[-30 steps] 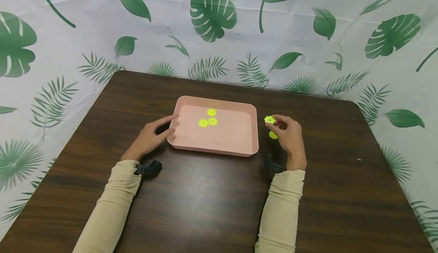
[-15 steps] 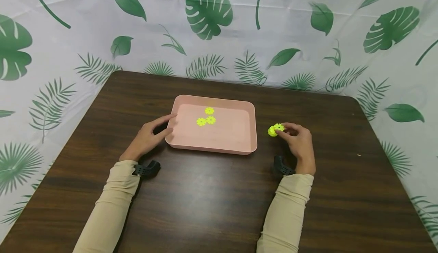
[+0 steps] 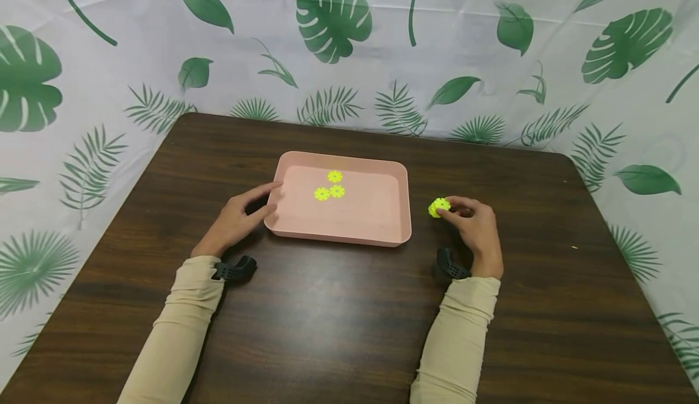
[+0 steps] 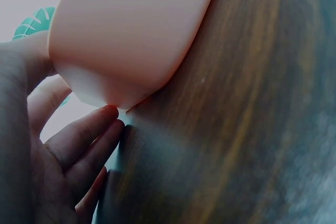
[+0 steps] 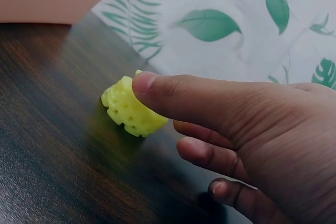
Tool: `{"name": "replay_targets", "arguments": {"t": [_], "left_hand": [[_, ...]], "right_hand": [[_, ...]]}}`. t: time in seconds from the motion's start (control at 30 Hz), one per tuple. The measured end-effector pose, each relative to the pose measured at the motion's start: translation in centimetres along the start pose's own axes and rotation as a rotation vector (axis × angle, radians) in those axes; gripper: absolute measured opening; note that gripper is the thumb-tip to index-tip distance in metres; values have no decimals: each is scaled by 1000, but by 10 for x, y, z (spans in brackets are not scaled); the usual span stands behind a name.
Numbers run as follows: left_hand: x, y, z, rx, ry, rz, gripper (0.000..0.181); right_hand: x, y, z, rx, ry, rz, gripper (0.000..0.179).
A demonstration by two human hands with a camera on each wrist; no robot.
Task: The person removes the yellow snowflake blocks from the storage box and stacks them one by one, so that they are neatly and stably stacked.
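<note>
The right hand (image 3: pixel 474 229) is now pinching its disc (image 3: pixel 442 203) against the pile (image 5: pixel 126 113) at three o'clock from the tray (image 3: pixel 377 213), no longer holding it apart, seemingly stacking, while the left hand (image 3: pixel 230 225), loosely spread, is touching the nine-o'clock rim

3 discs (image 3: pixel 337 191) in tray (image 3: pixel 366 210) on table (image 3: pixel 327 319), disc stack (image 5: pixel 125 106) right of tray, curtain (image 3: pixel 393 58) behind
</note>
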State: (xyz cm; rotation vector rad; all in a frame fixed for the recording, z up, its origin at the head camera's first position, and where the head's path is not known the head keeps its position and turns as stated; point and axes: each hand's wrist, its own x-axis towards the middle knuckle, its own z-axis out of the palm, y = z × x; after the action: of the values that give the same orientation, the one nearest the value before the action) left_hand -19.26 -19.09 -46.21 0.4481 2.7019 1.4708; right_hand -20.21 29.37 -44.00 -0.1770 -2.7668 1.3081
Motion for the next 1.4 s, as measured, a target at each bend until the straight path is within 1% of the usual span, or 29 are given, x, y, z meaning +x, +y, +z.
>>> {"name": "replay_targets", "arguments": {"t": [0.53,0.73,1.03,1.13,1.27,1.33,1.4], "left_hand": [[0,0,1,3,2,-3,51],[0,-1,1,2,13,-7,50],[-2,-2,1,-1,6,-4,51],[-3,-2,1,-5,9,-6,51],[-3,-2,0,-4,11,-12,51],[-2,-2,0,-1,9,-9,51],[-1,-2,0,1,7,-2,51]], "right_hand": [[1,2,1,18,-10,22,46],[1,3,1,15,-16,5,46],[2,4,3,6,-22,-19,44],[2,3,3,12,-26,-20,46],[1,-1,2,34,-1,-27,48],[0,-7,1,38,26,-44,48],[1,-16,3,32,56,-79,46]]}}
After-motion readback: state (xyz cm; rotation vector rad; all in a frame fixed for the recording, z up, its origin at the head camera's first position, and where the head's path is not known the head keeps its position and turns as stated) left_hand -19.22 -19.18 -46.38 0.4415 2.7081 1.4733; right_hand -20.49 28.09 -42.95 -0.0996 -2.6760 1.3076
